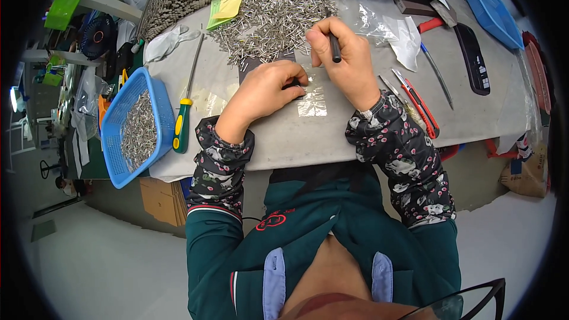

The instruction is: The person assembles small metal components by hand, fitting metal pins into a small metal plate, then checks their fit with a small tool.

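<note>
The right grip (351, 62) pinches a black rod (335, 51), its blunt end jutting out toward the body, while the left grip (265, 88) curls near the pin pile (267, 24), its hold impossible to tell.

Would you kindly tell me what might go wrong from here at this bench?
The right hand holds a black tool near the left hand; a slip might strike the latter. The loose pins lie just beyond the left hand, so a bump could scatter them. The blue basket sits by the table's edge and might tip if nudged.
</note>
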Demonstrator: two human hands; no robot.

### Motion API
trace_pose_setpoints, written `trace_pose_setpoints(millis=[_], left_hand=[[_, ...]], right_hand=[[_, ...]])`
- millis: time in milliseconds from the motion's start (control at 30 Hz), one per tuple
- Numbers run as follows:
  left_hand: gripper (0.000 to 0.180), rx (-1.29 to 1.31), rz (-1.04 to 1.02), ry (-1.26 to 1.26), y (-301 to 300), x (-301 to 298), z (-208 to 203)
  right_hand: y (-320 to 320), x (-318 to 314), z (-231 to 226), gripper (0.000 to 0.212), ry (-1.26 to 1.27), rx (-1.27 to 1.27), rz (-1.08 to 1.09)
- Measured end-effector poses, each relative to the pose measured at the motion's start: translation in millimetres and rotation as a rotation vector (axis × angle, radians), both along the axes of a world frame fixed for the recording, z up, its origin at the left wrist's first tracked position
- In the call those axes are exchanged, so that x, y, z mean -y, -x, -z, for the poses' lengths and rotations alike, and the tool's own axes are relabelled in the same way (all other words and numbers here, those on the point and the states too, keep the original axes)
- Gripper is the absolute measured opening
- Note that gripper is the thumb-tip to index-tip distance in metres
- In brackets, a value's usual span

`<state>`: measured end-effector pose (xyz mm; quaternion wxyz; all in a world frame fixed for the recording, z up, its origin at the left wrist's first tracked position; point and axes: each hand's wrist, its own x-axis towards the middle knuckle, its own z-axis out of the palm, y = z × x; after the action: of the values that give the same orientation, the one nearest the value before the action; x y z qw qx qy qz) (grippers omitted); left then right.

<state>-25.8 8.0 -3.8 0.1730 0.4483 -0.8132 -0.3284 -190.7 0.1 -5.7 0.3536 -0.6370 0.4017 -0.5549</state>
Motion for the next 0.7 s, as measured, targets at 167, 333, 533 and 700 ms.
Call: trace_pose_setpoints(millis=[167, 333, 533, 700], left_hand=[[0.010, 0.129, 0.118, 0.045, 16, 0, -2], [0.009, 0.095, -0.020, 0.027, 7, 6, -3], [0.012, 0.057, 0.057, 0.072, 16, 14, 10], [0.011, 0.123, 0.105, 0.044, 20, 15, 9]], right_hand=[[7, -1, 2, 0.018, 0.078, -0.062, 0.056], [13, 1, 8, 0.018, 0.084, -0.059, 0.040], [20, 4, 12, 0.019, 0.087, -0.056, 0.037], [24, 2, 14, 0.019, 0.107, -0.076, 0.038]])
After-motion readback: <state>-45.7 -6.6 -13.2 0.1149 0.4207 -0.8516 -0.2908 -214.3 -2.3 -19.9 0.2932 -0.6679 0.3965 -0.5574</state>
